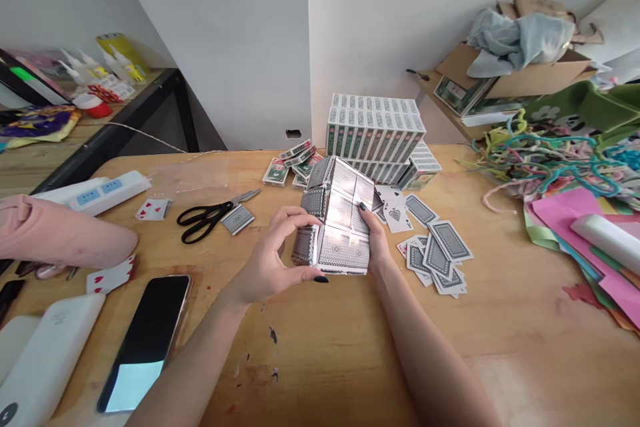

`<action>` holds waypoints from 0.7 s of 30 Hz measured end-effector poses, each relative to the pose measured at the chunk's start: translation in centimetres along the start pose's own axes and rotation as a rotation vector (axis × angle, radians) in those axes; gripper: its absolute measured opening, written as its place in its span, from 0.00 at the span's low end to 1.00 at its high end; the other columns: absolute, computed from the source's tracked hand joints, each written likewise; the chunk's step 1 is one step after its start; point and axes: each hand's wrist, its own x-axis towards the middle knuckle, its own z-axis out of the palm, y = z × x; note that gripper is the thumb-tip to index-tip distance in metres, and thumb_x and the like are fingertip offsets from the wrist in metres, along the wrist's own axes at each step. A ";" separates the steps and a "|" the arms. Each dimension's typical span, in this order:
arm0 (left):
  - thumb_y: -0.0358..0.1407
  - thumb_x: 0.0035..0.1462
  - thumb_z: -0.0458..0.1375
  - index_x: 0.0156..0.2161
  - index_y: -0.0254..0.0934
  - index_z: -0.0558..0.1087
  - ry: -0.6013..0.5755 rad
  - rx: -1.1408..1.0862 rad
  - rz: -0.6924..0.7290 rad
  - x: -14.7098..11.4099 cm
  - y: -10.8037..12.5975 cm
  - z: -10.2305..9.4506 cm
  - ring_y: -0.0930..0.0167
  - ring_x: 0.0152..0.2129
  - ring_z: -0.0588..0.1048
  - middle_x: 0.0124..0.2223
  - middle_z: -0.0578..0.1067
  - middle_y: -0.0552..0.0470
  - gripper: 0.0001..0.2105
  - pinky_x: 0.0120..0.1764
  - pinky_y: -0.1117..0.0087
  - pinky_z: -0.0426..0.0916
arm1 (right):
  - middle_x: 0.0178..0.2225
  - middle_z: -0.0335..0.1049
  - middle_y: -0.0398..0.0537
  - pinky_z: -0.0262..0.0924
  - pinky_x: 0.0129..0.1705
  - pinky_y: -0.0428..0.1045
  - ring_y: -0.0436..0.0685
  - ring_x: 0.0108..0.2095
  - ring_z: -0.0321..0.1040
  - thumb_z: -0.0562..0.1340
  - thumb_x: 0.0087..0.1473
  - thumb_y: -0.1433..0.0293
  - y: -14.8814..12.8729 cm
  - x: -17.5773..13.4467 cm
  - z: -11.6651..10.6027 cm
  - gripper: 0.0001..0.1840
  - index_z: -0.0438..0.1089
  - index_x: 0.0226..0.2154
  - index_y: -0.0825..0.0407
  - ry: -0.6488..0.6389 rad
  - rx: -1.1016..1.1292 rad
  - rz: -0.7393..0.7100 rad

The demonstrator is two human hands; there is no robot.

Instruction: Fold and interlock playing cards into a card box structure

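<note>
Between my two hands, above the table, is a box-like structure made of playing cards [343,213], with grey patterned card backs facing out and a glossy surface. My left hand [280,250] grips its lower left corner, thumb below and fingers on top. Along its right side, my right hand [375,237] holds it with the thumb on the front face; the other fingers are hidden behind. Loose playing cards [439,253] lie right of my right hand, and an ace of spades [394,213] shows just behind. Black-handled scissors [213,213] rest left of my left hand beside a cut card piece [237,219].
Stacked card boxes [375,127] stand against the wall, with several loose card boxes [295,163] beside them. At left are a phone [147,340], a power bank [55,353], a pink pouch [65,233] and a power strip [107,192]. Yarn [560,160] and coloured paper [575,220] lie at right.
</note>
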 end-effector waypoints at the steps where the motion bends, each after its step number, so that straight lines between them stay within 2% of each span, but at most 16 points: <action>1: 0.38 0.43 0.69 0.50 0.43 0.68 -0.001 -0.015 -0.002 0.0 0.0 0.0 0.62 0.51 0.63 0.50 0.62 0.46 0.27 0.56 0.61 0.58 | 0.37 0.79 0.46 0.73 0.42 0.54 0.61 0.36 0.76 0.66 0.46 0.63 0.0 0.0 0.0 0.18 0.73 0.40 0.53 -0.006 0.001 -0.004; 6: 0.39 0.43 0.69 0.51 0.46 0.69 0.004 -0.034 0.001 0.0 -0.5 0.1 0.64 0.51 0.62 0.50 0.60 0.48 0.28 0.56 0.64 0.58 | 0.36 0.79 0.45 0.72 0.43 0.54 0.61 0.38 0.76 0.67 0.45 0.62 -0.1 -0.5 0.5 0.17 0.73 0.39 0.51 -0.033 -0.010 -0.061; 13: 0.42 0.49 0.65 0.56 0.52 0.67 -0.006 0.168 0.066 -0.1 -0.9 -0.2 0.65 0.51 0.62 0.49 0.61 0.50 0.28 0.58 0.64 0.56 | 0.31 0.79 0.45 0.72 0.44 0.56 0.63 0.39 0.76 0.67 0.45 0.60 -0.3 -0.6 0.7 0.17 0.73 0.37 0.50 0.013 -0.039 -0.061; 17: 0.39 0.57 0.59 0.62 0.54 0.58 -0.012 0.284 0.132 -0.5 -1.6 0.0 0.64 0.55 0.59 0.55 0.60 0.49 0.29 0.59 0.63 0.54 | 0.32 0.79 0.46 0.71 0.44 0.56 0.63 0.40 0.75 0.66 0.45 0.58 -0.3 -0.6 0.6 0.17 0.73 0.37 0.50 0.015 -0.030 -0.065; 21: 0.35 0.63 0.51 0.65 0.54 0.50 0.042 0.220 0.113 -1.3 -2.9 1.2 0.66 0.59 0.57 0.62 0.56 0.50 0.27 0.60 0.66 0.53 | 0.34 0.78 0.46 0.70 0.45 0.56 0.63 0.40 0.75 0.66 0.46 0.58 -0.3 -0.7 0.7 0.18 0.73 0.38 0.50 -0.014 -0.066 -0.124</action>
